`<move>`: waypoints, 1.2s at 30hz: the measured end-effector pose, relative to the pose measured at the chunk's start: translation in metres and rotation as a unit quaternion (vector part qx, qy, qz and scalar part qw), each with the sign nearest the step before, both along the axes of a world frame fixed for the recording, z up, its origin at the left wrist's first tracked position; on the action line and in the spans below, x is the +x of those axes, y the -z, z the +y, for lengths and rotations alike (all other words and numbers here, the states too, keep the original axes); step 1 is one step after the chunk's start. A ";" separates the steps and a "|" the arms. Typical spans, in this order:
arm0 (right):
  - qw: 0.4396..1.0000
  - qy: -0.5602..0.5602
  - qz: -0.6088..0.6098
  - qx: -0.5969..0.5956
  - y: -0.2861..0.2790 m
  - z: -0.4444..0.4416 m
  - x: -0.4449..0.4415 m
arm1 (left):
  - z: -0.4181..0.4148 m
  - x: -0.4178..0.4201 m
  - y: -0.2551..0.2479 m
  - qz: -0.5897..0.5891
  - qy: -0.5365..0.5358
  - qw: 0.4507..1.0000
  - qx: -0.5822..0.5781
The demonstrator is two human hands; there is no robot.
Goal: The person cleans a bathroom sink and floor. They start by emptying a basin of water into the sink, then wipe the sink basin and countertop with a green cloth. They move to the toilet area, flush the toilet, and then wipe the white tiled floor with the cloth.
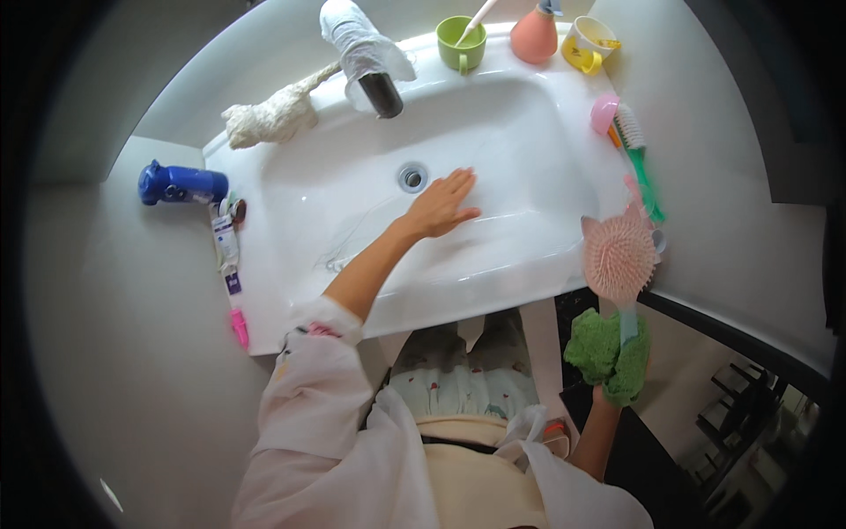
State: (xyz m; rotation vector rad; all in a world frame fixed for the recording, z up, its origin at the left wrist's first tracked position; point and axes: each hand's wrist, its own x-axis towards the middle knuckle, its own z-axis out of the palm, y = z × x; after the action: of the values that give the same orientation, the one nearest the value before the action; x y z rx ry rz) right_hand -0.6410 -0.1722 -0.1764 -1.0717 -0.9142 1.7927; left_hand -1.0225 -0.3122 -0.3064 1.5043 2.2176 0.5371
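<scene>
My left hand hovers over or rests in the white washbasin, just right of its drain, palm down with fingers extended; nothing shows in it. Strands of hair lie on the basin's left side. At the lower right, my right hand is mostly covered by a green cloth. Its grip closes through the cloth on the handle of a pink cat-eared hairbrush, bristles up, near the basin's right front corner.
A wrapped faucet, white cloth, green cup, coral bottle and yellow-white cup line the back rim. A green-handled brush lies right; a blue bottle, a tube and a pink-capped item lie left.
</scene>
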 end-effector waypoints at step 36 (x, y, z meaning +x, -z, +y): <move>0.995 -0.034 -0.068 -0.062 0.011 -0.005 -0.030 | -0.155 -0.030 -0.002 -0.022 -0.189 0.978 -0.088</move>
State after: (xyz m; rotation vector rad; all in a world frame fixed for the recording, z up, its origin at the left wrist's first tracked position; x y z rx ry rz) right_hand -0.6710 -0.1768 -0.1874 -1.2673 -0.9401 1.8700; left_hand -1.0521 -0.4671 -0.3049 0.9788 2.4563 0.4649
